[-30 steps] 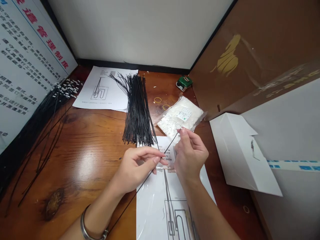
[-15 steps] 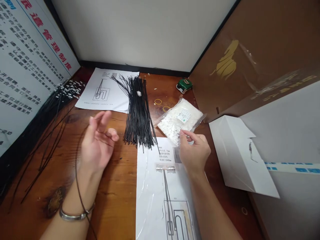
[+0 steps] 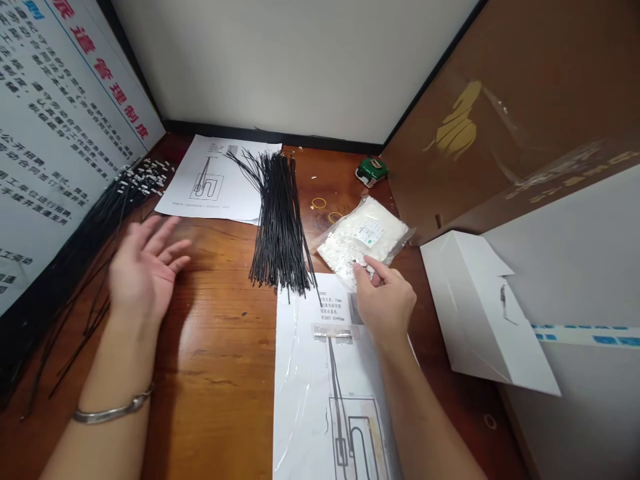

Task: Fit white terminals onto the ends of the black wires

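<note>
My left hand [image 3: 145, 273] is open over the left of the table, its fingers spread and a little blurred. It is nearest to a pile of black wires with white ends [image 3: 143, 179] along the left panel, and nothing shows in its palm. My right hand [image 3: 387, 297] is at the near end of a clear bag of small white pieces [image 3: 387, 223]. Its thumb and index finger come together there; what lies between them is too small to make out. A bundle of straight black wires [image 3: 280, 227] lies between my hands.
Beneath my right forearm is a printed wiring drawing [image 3: 305, 407]; another drawing sheet [image 3: 207, 177] lies at the back left. A green tape measure [image 3: 371, 171] and yellow rubber bands [image 3: 319, 203] are at the back. A folded white box [image 3: 465, 307] stands on the right.
My left hand has moved left and spread its fingers; the dark wire across its forearm is gone from there. My right hand has shifted only slightly, still at the bag.
</note>
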Tool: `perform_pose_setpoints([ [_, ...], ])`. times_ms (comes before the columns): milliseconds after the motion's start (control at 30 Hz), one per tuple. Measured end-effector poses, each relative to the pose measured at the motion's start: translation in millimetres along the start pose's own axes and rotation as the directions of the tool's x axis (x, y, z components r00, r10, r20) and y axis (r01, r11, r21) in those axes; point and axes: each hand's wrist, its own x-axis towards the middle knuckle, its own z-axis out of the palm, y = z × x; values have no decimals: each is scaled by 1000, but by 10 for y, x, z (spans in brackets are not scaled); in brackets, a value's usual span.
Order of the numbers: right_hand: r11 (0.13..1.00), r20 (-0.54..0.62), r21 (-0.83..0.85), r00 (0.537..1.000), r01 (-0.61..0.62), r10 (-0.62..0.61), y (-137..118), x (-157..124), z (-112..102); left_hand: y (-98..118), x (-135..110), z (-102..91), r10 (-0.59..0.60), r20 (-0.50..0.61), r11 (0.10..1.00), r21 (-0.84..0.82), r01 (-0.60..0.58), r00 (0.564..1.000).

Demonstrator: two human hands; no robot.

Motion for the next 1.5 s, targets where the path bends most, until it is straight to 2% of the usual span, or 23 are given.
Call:
perform_pose_setpoints([
  [67, 1000, 9, -1, 1000, -1, 1, 5, 4, 1, -139, -140, 181, 49, 127, 952, 295, -85, 991],
  [133, 999, 5, 33, 1000, -13, 13, 5, 6, -2, -248, -307, 349, 26, 294, 827, 530, -185, 955],
  [167, 998, 2, 58, 1000, -24, 24, 2, 5, -4, -287, -393, 427, 5, 360, 768, 596, -233, 933],
  [300, 987, -2, 144, 998, -67, 68, -11, -1, -4, -381, -677, 678, 17, 495, 568, 711, -416, 869],
  [367, 987, -18, 153, 998, -55, 59, -11, 1, 2, -427, -749, 744, 36, 523, 523, 717, -462, 852],
  [467, 994, -25, 107, 999, -22, 25, -7, 11, 13, -517, -772, 740, 101, 574, 467, 694, -548, 813],
  [533, 998, -6, 59, 1000, -9, 10, -5, 16, 14, -577, -767, 688, 158, 642, 432, 638, -637, 750],
  [633, 999, 2, 39, 1000, 10, -10, -7, 16, 6, -645, -789, 614, 223, 773, 336, 510, -792, 593],
  [700, 999, -6, 51, 1000, 15, -14, -7, 13, 0, -674, -835, 597, 207, 844, 254, 443, -860, 495],
  [767, 997, -10, 75, 1000, 4, -4, -8, 9, -2, -691, -896, 606, 147, 884, 184, 416, -890, 444],
  [867, 991, -19, 130, 1000, -21, 24, -15, 5, 1, -700, -966, 633, 50, 899, 87, 429, -899, 435],
  [967, 984, -37, 179, 999, -27, 34, -38, -2, 4, -701, -980, 636, 22, 900, 33, 434, -900, 435],
  [1167, 973, -77, 231, 997, 14, 4, -78, -10, -8, -725, -945, 577, 84, 912, 110, 392, -913, 401],
  [1300, 963, -149, 216, 980, 161, -130, -98, -25, -10, -733, -940, 571, 123, 904, 159, 390, -907, 410],
  [1400, 937, -204, 204, 948, 284, -243, -159, -87, 5, -728, -939, 584, 108, 906, 153, 392, -907, 410],
  [1500, 910, -161, 229, 935, 346, -315, -245, -192, 29, -721, -941, 592, 82, 911, 133, 392, -910, 404],
])
